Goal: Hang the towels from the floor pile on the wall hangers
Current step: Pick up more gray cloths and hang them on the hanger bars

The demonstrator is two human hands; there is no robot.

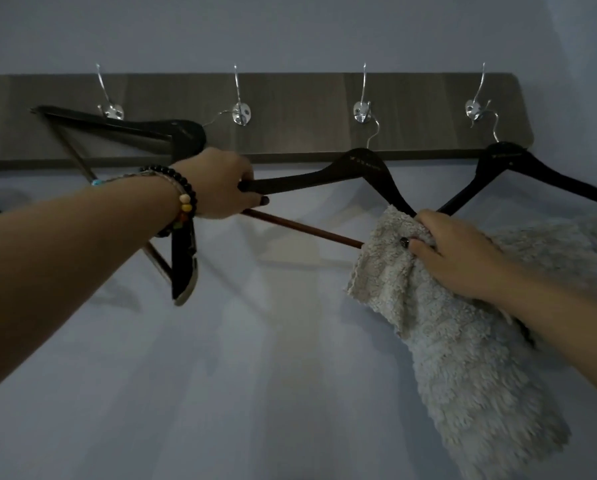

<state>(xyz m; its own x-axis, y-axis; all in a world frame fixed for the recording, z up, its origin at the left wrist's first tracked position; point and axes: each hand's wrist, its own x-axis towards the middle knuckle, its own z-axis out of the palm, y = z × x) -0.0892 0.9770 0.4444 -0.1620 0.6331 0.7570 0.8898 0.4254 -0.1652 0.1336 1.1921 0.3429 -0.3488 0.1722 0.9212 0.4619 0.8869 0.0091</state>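
Head view: left hand [220, 183] grips the hanger's [359, 168] end, right hand [452, 251] clutches the towel [463, 358] at its bar's [304, 228] far end (bar slanting down-right).

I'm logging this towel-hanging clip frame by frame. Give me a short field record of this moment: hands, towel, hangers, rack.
left hand: grips the left end of the middle hanger
right hand: fingers clutch the grey towel at that hanger's wooden bar
left hanger: tilted sideways, bare
right hanger: on its hook
hook board: on wall, chrome hooks
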